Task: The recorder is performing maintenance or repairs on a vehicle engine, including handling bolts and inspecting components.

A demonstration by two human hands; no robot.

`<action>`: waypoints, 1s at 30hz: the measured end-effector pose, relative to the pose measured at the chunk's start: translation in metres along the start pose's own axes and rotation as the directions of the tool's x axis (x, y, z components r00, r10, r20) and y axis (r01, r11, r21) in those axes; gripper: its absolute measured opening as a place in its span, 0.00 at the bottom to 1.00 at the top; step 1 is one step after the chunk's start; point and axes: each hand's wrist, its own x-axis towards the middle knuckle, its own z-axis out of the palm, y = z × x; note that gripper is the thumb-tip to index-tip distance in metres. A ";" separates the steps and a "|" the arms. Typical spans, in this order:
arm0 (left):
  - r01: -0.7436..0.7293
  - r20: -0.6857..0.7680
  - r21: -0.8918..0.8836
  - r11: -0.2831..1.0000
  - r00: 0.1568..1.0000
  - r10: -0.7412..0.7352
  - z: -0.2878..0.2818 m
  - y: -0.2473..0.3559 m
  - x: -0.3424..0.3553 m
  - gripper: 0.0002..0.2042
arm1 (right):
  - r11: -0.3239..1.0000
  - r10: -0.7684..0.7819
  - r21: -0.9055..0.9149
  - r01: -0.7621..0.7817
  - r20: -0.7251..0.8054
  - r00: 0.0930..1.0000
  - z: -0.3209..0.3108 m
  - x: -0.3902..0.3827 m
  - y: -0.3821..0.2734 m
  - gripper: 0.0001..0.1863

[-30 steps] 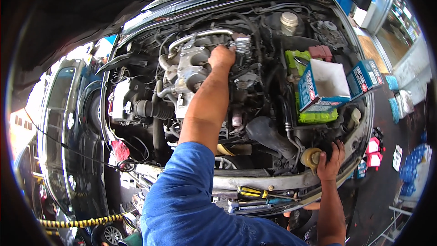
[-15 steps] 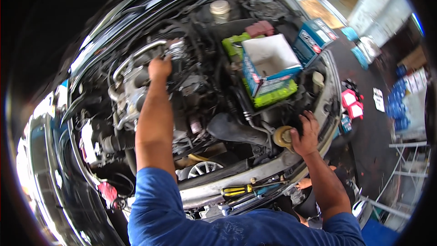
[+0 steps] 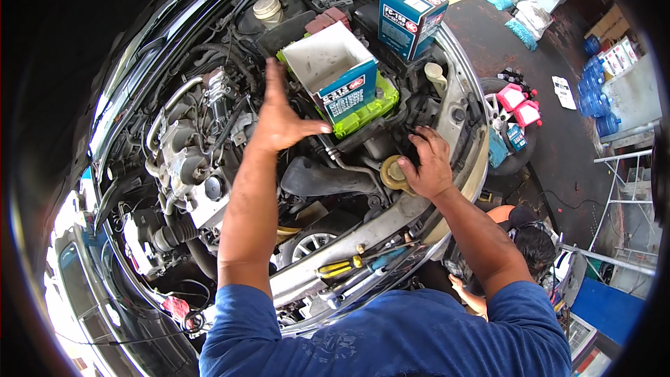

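Note:
My left hand [image 3: 283, 124] is raised over the engine bay, thumb spread wide from the fingers and nothing in the grasp. Just beside it stands an open-topped white and teal cardboard box [image 3: 349, 92], resting on a bright green battery [image 3: 382, 105]. The thumb tip appears close to the box's lower edge; whether it touches, I cannot tell. Lower right, my right hand [image 3: 431, 166] lies with its fingers apart over the front edge of the bay. Its thumb reaches to a round yellowish cap [image 3: 396, 173]. Left of my left forearm is the engine [image 3: 192, 160].
A closed teal box [image 3: 412, 21] stands behind the battery. Screwdrivers [image 3: 340, 265] and other tools lie along the front of the car. Another person [image 3: 534, 248] crouches at lower right. Pink-red bottles [image 3: 516, 101] lie on a wheel, with blue water jugs [image 3: 597, 94] farther right.
My left hand has left the engine and moved right toward the open box, its fingers now spread. My right hand stays by the cap. The whole view has shifted.

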 end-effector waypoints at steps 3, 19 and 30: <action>0.122 0.121 -0.157 0.980 0.987 -0.103 0.029 -0.009 0.006 0.75 | 1.000 -0.005 0.024 0.005 -0.005 1.000 0.003 -0.001 0.000 0.28; -0.021 -0.270 -0.557 0.830 0.950 -0.158 0.067 0.024 -0.014 0.60 | 0.997 -0.006 0.076 0.007 -0.013 1.000 -0.003 -0.002 0.003 0.27; 0.033 -0.069 0.056 0.998 0.997 -0.029 0.089 0.086 -0.172 0.51 | 0.997 -0.055 0.054 0.058 -0.053 0.997 0.005 -0.005 0.012 0.25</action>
